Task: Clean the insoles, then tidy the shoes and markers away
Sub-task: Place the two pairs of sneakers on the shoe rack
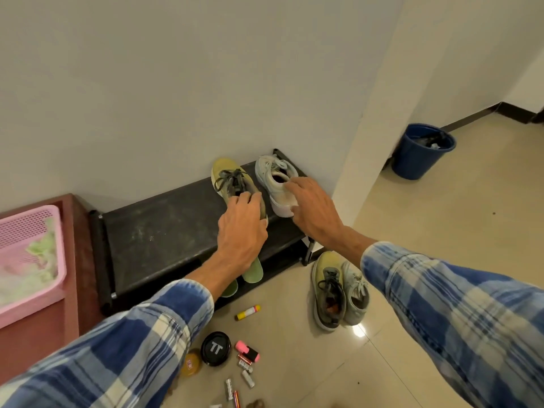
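A yellow-green sneaker (228,178) and a pale grey sneaker (272,175) stand side by side at the right end of the black shoe rack (164,228). My left hand (241,228) grips the heel of the yellow-green one. My right hand (312,207) holds the grey one's heel, fingers at its collar. Two green insoles (253,272) lean against the rack's front under my left wrist. The matching yellow-green sneaker (328,290) and grey sneaker (356,295) lie on the floor. A yellow marker (247,312), a pink highlighter (247,350) and several small markers (245,375) lie on the tiles.
A black round lid (215,348) and an amber jar (191,367) sit among the markers. A pink basket (29,254) rests on a reddish cabinet (38,334) left of the rack. A blue bucket (422,151) stands beyond the wall corner at right.
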